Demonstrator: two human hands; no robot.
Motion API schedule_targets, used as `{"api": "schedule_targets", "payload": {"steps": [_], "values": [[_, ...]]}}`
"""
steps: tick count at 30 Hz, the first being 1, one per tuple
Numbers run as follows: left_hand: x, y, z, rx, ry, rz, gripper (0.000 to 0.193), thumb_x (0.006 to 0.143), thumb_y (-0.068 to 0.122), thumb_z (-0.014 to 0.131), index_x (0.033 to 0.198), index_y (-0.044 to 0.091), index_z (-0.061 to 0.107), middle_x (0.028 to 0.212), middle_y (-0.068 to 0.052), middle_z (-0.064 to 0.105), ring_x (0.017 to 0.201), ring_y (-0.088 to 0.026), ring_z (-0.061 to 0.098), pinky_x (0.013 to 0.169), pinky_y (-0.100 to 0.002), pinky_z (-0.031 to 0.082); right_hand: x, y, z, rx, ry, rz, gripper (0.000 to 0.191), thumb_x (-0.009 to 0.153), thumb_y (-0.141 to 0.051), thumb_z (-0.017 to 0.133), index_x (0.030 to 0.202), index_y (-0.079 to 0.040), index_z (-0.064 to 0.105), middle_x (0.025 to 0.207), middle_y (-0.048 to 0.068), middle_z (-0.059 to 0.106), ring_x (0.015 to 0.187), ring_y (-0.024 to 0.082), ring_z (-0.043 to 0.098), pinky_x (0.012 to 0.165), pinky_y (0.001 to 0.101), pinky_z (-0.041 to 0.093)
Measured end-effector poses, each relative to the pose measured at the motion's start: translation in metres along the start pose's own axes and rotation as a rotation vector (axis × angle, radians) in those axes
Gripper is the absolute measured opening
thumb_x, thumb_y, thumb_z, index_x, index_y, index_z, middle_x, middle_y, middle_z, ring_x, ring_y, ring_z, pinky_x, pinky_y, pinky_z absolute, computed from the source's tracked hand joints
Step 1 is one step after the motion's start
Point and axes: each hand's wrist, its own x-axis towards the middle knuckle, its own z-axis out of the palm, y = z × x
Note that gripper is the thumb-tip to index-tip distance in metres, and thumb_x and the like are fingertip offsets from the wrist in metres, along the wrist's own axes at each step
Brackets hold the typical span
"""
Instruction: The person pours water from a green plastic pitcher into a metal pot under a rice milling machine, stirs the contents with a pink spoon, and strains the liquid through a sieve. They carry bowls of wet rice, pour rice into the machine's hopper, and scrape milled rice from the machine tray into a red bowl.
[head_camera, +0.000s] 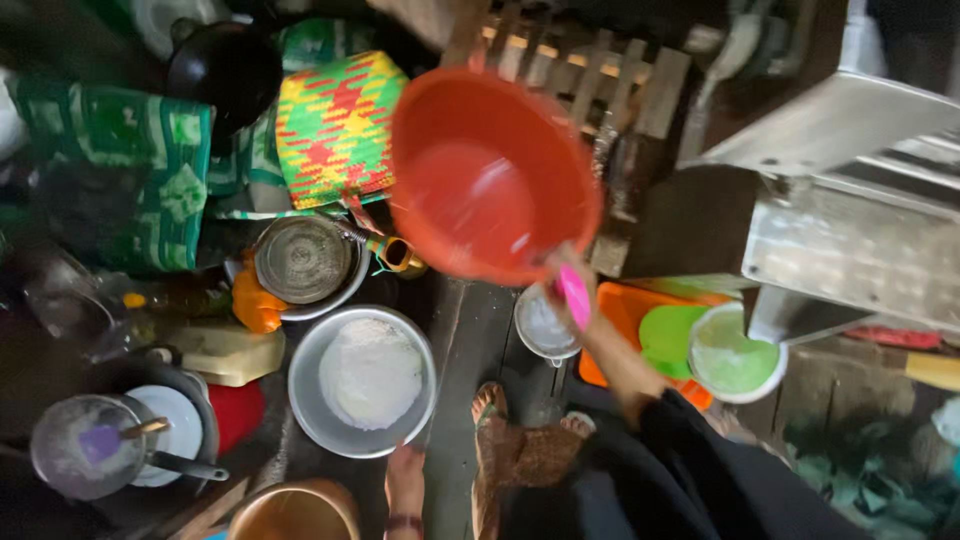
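Counts, placed relative to the red basin (one only): 1 woven basket left of it, 1 black pot further left, 1 steel bowl of white grains below-left, 1 small metal cup just below, 2 green plates lower right (one partly overlapped), 1 orange tray under them.

One hand grips the rim of a big orange basin, tilted and blurred, held above the floor. Whether it is the left or right hand I cannot tell. Below stands a metal bowl of white grains, near a woven basket and a lidded pot. Sandalled feet stand beside the bowl.
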Motion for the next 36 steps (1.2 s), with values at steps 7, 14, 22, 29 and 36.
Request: {"api": "schedule_targets", "payload": {"steps": [7, 14, 22, 29, 36], "values": [[-0.017, 0.055, 0.002, -0.060, -0.069, 0.210, 0.055, 0.091, 0.022, 0.069, 0.143, 0.012, 0.055, 0.115, -0.010, 0.073, 0.103, -0.020, 0.070, 0.093, -0.034, 0.054, 0.029, 0.072, -0.052, -0.575, -0.007, 0.456, 0.033, 0.087, -0.012, 0.070, 0.119, -0.008, 0.063, 0.117, 0.027, 0.064, 0.082, 0.046, 0.066, 0.070, 0.0534, 0.055], [-0.081, 0.021, -0.043, 0.560, 0.211, 0.530, 0.034, 0.089, 0.027, 0.068, 0.122, 0.019, 0.065, 0.124, -0.011, 0.070, 0.111, -0.031, 0.068, 0.094, -0.043, 0.055, 0.086, 0.057, -0.070, -0.637, -0.338, 0.891, 0.049, 0.073, -0.024, 0.080, 0.118, -0.008, 0.067, 0.121, 0.023, 0.064, 0.104, 0.043, 0.065, 0.088, 0.0530, 0.053], [-0.193, -0.079, -0.074, -0.016, 0.631, -0.126, 0.046, 0.092, 0.023, 0.064, 0.135, 0.010, 0.059, 0.127, -0.019, 0.066, 0.118, -0.041, 0.063, 0.100, -0.048, 0.050, 0.070, -0.002, -0.011, -0.171, -0.252, 0.290, 0.019, 0.097, -0.017, 0.066, 0.103, 0.001, 0.071, 0.098, 0.021, 0.071, 0.087, 0.035, 0.070, 0.082, 0.0455, 0.056], [-0.341, -0.127, -0.084, 0.226, 0.890, -0.278, 0.046, 0.085, 0.017, 0.072, 0.130, 0.017, 0.064, 0.136, -0.009, 0.058, 0.143, -0.034, 0.042, 0.117, -0.060, 0.030, -0.012, -0.181, 0.137, 0.012, -1.069, 0.339, 0.020, 0.090, -0.017, 0.066, 0.105, -0.011, 0.077, 0.068, 0.015, 0.070, 0.047, 0.021, 0.065, 0.048, 0.0369, 0.051], [-0.472, -0.184, -0.151, 0.264, 1.170, -0.646, 0.050, 0.090, 0.025, 0.070, 0.139, 0.021, 0.058, 0.151, -0.007, 0.048, 0.152, -0.031, 0.032, 0.122, -0.065, 0.019, -0.167, -0.388, 0.264, 0.092, -1.459, 0.134, 0.024, 0.089, -0.015, 0.076, 0.109, -0.006, 0.084, 0.072, 0.023, 0.068, 0.051, 0.014, 0.050, 0.045, 0.0332, 0.036]]}}
